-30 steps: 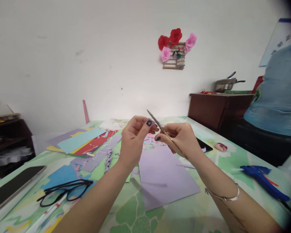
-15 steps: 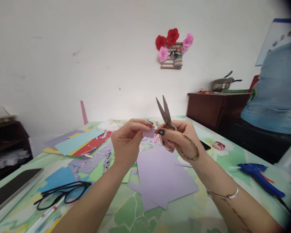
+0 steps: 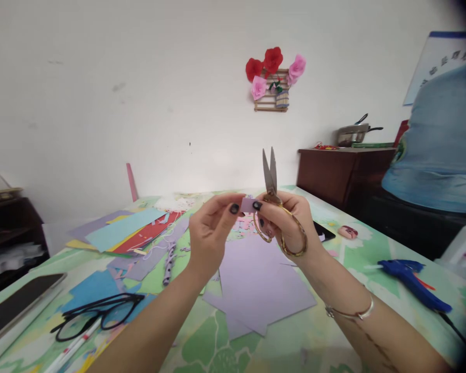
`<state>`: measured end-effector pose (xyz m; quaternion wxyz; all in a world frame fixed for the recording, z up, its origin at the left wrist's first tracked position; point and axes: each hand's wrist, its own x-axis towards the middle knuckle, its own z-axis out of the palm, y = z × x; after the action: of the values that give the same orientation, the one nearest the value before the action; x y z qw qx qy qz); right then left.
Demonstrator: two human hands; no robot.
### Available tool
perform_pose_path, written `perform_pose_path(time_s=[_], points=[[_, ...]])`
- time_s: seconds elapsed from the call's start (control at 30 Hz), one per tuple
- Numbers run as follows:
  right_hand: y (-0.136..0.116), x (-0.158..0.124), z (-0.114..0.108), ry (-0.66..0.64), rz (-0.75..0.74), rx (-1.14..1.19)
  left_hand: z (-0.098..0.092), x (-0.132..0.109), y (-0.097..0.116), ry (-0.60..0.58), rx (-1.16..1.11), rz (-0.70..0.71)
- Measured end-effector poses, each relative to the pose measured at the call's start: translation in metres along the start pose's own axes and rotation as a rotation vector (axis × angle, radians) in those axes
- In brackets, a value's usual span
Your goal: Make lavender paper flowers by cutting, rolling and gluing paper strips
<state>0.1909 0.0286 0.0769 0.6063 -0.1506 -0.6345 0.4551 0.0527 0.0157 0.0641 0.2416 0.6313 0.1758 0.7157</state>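
Note:
My right hand (image 3: 289,220) is closed around a pair of scissors (image 3: 271,178) with gold handles. Their blades point up and stand slightly apart. The right thumb also presses on a small purple paper piece (image 3: 248,205). At that piece's left edge, the fingers of my left hand (image 3: 209,233) are drawn together, with the index fingertip against it; the left thumb shows just beside the edge. Below both hands, large purple paper sheets (image 3: 262,280) lie on the table. Small paper scraps (image 3: 245,226) are scattered behind them.
Coloured paper sheets (image 3: 128,230), a spotted roll (image 3: 169,264), black glasses (image 3: 101,313), a white pen (image 3: 75,344) and a phone (image 3: 19,300) are on the left. On the right are a blue glue gun (image 3: 413,285), a dark flat object (image 3: 323,231) and a water jug (image 3: 435,140).
The small paper piece has shifted right, from the left fingers to under the right thumb. The left thumb has come off its face. The scissors have turned more upright, their blades closer together.

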Motion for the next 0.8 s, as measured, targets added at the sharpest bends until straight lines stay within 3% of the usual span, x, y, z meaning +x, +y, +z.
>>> perform_pose_path(time_s=[0.07, 0.3, 0.43, 0.8], points=[[0.002, 0.000, 0.001, 0.011, 0.003, 0.003, 0.001, 0.000, -0.002, -0.030, -0.009, -0.043], [0.004, 0.002, 0.001, -0.022, 0.076, -0.102, -0.001, 0.005, -0.002, 0.082, -0.086, -0.257], [0.002, 0.006, -0.002, 0.028, 0.080, -0.193, -0.006, 0.012, -0.001, 0.058, -0.080, -0.379], [-0.003, 0.010, -0.003, -0.013, 0.090, -0.196, -0.014, 0.016, -0.001, -0.062, -0.060, -0.422]])
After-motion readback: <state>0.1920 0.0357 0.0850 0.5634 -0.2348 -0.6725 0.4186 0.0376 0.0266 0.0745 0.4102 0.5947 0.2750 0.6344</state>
